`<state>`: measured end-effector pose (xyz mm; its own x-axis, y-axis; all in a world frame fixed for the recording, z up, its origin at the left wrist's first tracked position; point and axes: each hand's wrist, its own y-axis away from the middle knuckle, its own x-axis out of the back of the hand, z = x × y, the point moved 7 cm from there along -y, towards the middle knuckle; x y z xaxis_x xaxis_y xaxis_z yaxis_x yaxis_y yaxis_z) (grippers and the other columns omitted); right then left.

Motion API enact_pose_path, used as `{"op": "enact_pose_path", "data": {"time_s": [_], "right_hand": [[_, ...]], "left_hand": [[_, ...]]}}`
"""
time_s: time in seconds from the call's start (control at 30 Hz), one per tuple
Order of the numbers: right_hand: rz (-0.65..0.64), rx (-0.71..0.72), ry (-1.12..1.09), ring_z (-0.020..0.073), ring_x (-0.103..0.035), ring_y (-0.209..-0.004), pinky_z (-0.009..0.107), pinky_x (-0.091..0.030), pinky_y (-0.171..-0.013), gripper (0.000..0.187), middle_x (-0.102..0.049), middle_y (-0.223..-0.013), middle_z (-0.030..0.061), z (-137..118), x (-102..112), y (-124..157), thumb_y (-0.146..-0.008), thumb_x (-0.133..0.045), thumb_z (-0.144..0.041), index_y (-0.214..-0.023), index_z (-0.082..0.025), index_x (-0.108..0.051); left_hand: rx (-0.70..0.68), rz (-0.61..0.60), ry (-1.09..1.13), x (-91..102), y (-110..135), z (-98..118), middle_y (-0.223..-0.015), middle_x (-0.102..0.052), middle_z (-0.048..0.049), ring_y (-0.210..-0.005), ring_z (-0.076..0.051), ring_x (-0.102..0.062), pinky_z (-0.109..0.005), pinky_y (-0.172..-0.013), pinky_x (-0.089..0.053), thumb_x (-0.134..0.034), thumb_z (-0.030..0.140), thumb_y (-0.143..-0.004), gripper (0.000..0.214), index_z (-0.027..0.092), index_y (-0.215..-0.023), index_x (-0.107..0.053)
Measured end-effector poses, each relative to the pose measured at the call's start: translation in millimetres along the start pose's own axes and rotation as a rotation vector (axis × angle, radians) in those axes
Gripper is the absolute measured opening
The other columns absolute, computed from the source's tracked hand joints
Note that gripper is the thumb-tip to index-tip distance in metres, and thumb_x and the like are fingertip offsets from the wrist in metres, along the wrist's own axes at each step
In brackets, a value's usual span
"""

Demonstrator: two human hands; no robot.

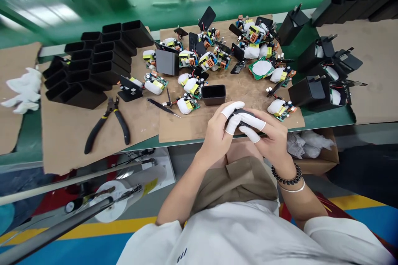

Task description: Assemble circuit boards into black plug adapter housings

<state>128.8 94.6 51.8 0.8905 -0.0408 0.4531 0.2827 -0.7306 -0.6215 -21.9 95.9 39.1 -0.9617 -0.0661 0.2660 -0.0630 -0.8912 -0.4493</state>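
Note:
Both hands meet over the bench's front edge, their fingertips in white finger cots. Between them is a small black plastic part, mostly covered by the fingers, so its full shape is hidden. My left hand pinches it from the left side. My right hand closes on it from the right, fingers over its top. Just beyond the left hand stands an open black case, apart from the fingers. A circuit board with white padding lies left of that case, and another padded board lies right of the right hand.
Cutting pliers and black tweezers lie at left. Many empty black cases stand behind the pliers. Circuit boards cover the middle back. Cases with plug lids stand at right; a carton sits below.

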Motion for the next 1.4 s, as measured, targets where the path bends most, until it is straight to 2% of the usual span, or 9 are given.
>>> {"op": "enact_pose_path", "data": {"time_s": [0.17,0.3,0.47,0.6,0.73,0.9,1.1,1.27,1.4], "right_hand": [[-0.097,0.025,0.086,0.0239,-0.080,-0.104,0.039,-0.067,-0.091,0.026,-0.083,-0.117,0.0071,-5.5,0.0,-13.4,-0.095,-0.073,-0.023,-0.120,-0.028,-0.078],[0.088,0.050,0.122,0.0241,-0.080,-0.100,0.039,-0.067,-0.087,0.038,-0.083,-0.115,0.0080,-10.7,9.3,-11.0,-0.087,-0.079,-0.015,-0.123,-0.029,-0.077],[0.197,-0.331,-0.092,0.0260,-0.081,-0.102,0.043,-0.069,-0.091,0.029,-0.084,-0.113,0.0074,10.2,-8.3,7.9,-0.087,-0.081,-0.026,-0.116,-0.026,-0.079],[0.347,-0.602,-0.418,0.0274,-0.080,-0.113,0.040,-0.071,-0.091,0.049,-0.079,-0.130,0.0089,-0.8,-16.5,30.4,-0.083,-0.087,-0.034,-0.129,-0.026,-0.073],[0.376,-0.607,-0.520,0.0257,-0.081,-0.109,0.038,-0.071,-0.089,0.078,-0.074,-0.140,0.0090,-32.4,-5.4,41.6,-0.081,-0.089,-0.027,-0.150,-0.034,-0.056],[0.324,-0.614,-0.567,0.0251,-0.083,-0.097,0.041,-0.070,-0.090,0.098,-0.084,-0.117,0.0064,-43.8,4.8,41.1,-0.084,-0.088,-0.032,-0.165,-0.036,-0.034],[0.169,-0.632,-0.533,0.0243,-0.083,-0.083,0.041,-0.069,-0.084,0.058,-0.085,-0.101,0.0066,-34.5,-4.2,44.5,-0.104,-0.055,-0.048,-0.159,-0.031,-0.047],[0.162,-0.614,-0.470,0.0266,-0.083,-0.092,0.044,-0.066,-0.095,0.056,-0.083,-0.090,0.0073,-31.9,-1.9,43.5,-0.110,-0.032,-0.046,-0.161,-0.025,-0.045],[0.185,-0.646,-0.473,0.0251,-0.080,-0.076,0.041,-0.068,-0.080,0.057,-0.083,-0.088,0.0072,-31.4,1.1,40.7,-0.108,-0.038,-0.053,-0.155,-0.024,-0.055]], "left_hand": [[0.058,-0.078,0.004,4.5,3.5,-0.4,-0.148,-0.067,-0.0131,-0.138,-0.023,-0.064,-0.037,-0.119,-0.051,-0.053,0.031,-0.109,0.040,0.022,-0.147,-0.061],[0.041,0.095,0.009,31.8,22.5,11.3,-0.150,-0.066,-0.0102,-0.142,-0.025,-0.062,-0.045,-0.125,-0.047,-0.058,0.028,-0.106,0.052,0.029,-0.158,-0.049],[0.047,0.083,-0.126,23.1,38.7,14.5,-0.158,-0.059,-0.0141,-0.147,-0.030,-0.058,-0.047,-0.125,-0.048,-0.080,0.033,-0.092,0.077,0.027,-0.160,-0.045],[-0.008,0.140,0.015,11.8,37.4,16.1,-0.151,-0.065,-0.0140,-0.142,-0.028,-0.063,-0.045,-0.121,-0.053,-0.081,0.027,-0.091,0.066,0.026,-0.152,-0.054],[-0.028,0.081,0.246,11.8,36.5,22.1,-0.147,-0.068,-0.0148,-0.138,-0.028,-0.066,-0.042,-0.118,-0.056,-0.084,0.027,-0.089,0.067,0.026,-0.150,-0.058],[-0.077,0.096,0.208,16.7,39.9,40.1,-0.143,-0.070,-0.0149,-0.134,-0.030,-0.069,-0.042,-0.112,-0.060,-0.086,0.029,-0.087,0.066,0.024,-0.148,-0.061],[-0.128,0.189,-0.057,19.5,41.6,66.7,-0.137,-0.072,-0.0117,-0.125,-0.028,-0.071,-0.043,-0.106,-0.062,-0.084,0.030,-0.087,0.061,0.024,-0.143,-0.062],[-0.152,0.162,-0.073,20.5,43.8,74.2,-0.138,-0.071,-0.0125,-0.126,-0.028,-0.071,-0.043,-0.103,-0.064,-0.083,0.027,-0.087,0.063,0.025,-0.145,-0.060],[-0.186,0.155,-0.084,21.0,46.1,72.6,-0.138,-0.070,-0.0134,-0.128,-0.029,-0.070,-0.044,-0.105,-0.063,-0.081,0.027,-0.087,0.066,0.024,-0.148,-0.056]]}}
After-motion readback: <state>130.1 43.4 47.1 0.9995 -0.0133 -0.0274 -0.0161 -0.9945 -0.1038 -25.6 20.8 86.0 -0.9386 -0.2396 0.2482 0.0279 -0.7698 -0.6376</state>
